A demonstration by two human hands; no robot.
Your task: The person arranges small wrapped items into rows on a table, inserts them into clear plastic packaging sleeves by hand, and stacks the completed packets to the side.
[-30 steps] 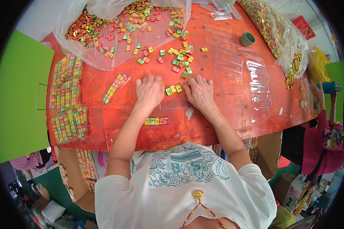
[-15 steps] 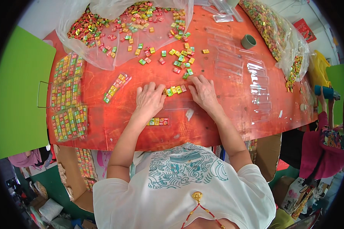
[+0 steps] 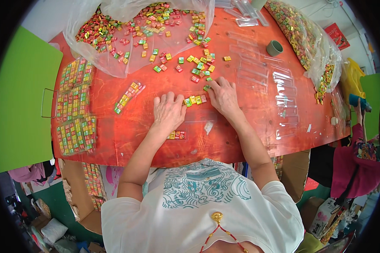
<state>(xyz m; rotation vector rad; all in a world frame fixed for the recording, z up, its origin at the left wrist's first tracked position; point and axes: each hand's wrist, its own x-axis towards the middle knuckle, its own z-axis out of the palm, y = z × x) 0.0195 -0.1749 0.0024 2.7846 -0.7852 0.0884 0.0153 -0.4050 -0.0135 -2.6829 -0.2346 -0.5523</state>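
Observation:
A short row of small wrapped candies [image 3: 195, 100], yellow, green and pink, lies on the red table between my hands. My left hand [image 3: 169, 110] is curled at the row's left end, thumb and fingertips against it; its fingers partly cover that end. Just beyond the right end, my right hand [image 3: 224, 98] has its fingertips closed on a green candy [image 3: 207, 87], mostly visible at their left side. Loose candies [image 3: 200, 65] are scattered right beyond it. Nearer my body, a clear tray with candies [image 3: 179, 135] is partly hidden by my left forearm.
A plastic sheet [image 3: 109, 67] bears heaped candies at the back left. Filled trays [image 3: 74, 105] are stacked left; another filled tray [image 3: 128, 98] lies nearer. Clear trays [image 3: 285, 99], a grey-green cup [image 3: 274, 47] and a candy bag [image 3: 295, 31] occupy the right. Another person's hand [image 3: 360, 110] shows far right.
My right hand has moved from the row's right end a little away from me, onto the green candy. My left hand has shifted slightly to the right, still beside the row.

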